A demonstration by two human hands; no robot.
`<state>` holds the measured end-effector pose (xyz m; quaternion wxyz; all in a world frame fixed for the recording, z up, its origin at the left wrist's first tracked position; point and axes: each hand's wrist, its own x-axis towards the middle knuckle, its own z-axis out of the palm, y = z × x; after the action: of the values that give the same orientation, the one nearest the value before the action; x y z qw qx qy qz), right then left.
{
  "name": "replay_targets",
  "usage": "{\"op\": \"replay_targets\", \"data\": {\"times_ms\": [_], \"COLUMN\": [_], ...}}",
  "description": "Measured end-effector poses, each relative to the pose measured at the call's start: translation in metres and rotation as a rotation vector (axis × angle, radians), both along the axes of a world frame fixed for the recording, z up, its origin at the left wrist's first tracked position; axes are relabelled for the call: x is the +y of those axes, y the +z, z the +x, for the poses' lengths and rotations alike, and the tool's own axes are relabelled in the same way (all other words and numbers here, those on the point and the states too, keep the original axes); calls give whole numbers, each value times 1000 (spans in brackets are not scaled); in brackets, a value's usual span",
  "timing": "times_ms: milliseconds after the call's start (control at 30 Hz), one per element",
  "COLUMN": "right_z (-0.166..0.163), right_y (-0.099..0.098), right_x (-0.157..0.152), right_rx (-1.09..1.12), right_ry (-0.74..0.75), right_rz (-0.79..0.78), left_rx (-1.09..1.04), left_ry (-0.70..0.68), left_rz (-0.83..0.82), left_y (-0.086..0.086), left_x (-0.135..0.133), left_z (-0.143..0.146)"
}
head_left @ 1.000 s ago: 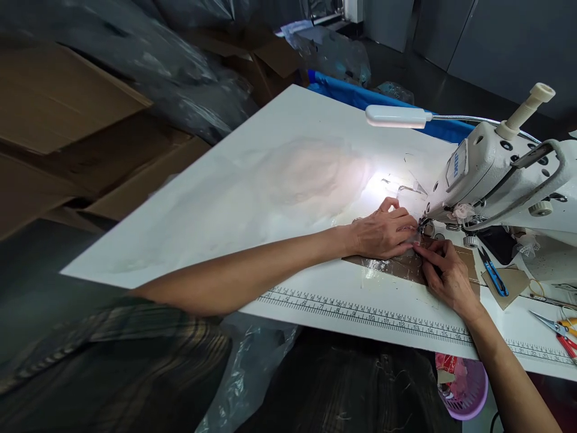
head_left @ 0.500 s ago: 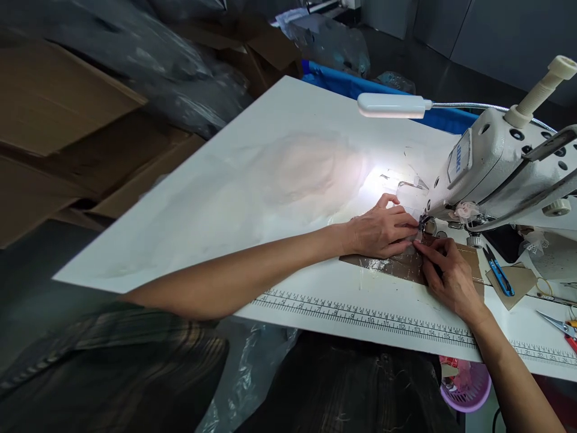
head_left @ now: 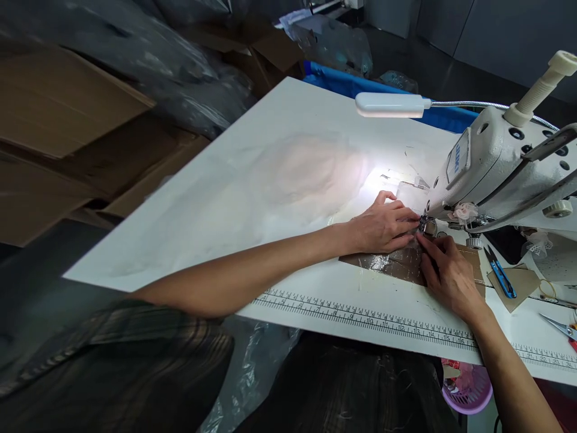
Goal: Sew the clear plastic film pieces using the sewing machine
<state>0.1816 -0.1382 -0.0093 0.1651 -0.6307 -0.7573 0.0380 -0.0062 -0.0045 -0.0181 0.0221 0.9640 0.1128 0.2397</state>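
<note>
My left hand [head_left: 383,225] lies with fingers stretched toward the presser foot [head_left: 424,224] of a white sewing machine [head_left: 491,156]. Under its fingertips a small bit of thin, whitish see-through material [head_left: 410,239] shows; most of it is hidden. From the right, my right hand [head_left: 451,276] reaches in, its index fingertip pressing beside that material, close to the left fingers. The right thumb rests lower and apart, on a brown board [head_left: 383,264] partly covered with shiny clear tape. The needle itself is not visible.
Blue thread snips [head_left: 500,273] lie on a brown card scrap [head_left: 518,287], with scissors [head_left: 559,328] farther right. A ruler strip [head_left: 360,319] runs along the front of the white table [head_left: 202,204]. A lamp [head_left: 392,105] overhangs it. Cardboard boxes [head_left: 81,108] stand left; a purple basket [head_left: 471,397] sits below.
Both hands stay at the presser foot, with only slight shifts of the fingers. The right index fingertip has edged a little toward the foot. The camera view has shifted slightly.
</note>
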Motion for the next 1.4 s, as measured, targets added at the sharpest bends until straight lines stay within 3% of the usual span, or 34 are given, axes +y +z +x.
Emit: {"op": "replay_targets", "data": {"times_ms": [133, 300, 433, 567, 767, 967, 1133, 1400], "right_z": [2, 12, 22, 24, 19, 9, 8, 12], "right_y": [-2, -1, 14, 29, 16, 5, 5, 3], "right_x": [0, -4, -1, 10, 16, 5, 4, 1], "right_rx": [61, 308, 406, 332, 219, 84, -21, 38], "right_ry": [9, -33, -99, -47, -101, 101, 125, 170], "right_rz": [15, 41, -107, -214, -100, 35, 4, 18], "left_rx": [10, -26, -32, -5, -128, -292, -192, -76], "left_ry": [48, 95, -91, -310, -217, -146, -143, -181], "left_rz": [9, 10, -33, -86, -218, -405, -310, -101], "left_y": [-1, 4, 16, 17, 6, 9, 6, 4], "left_x": [-6, -5, 7, 12, 7, 5, 3, 2], "left_z": [4, 3, -6, -7, 2, 3, 3, 2]}}
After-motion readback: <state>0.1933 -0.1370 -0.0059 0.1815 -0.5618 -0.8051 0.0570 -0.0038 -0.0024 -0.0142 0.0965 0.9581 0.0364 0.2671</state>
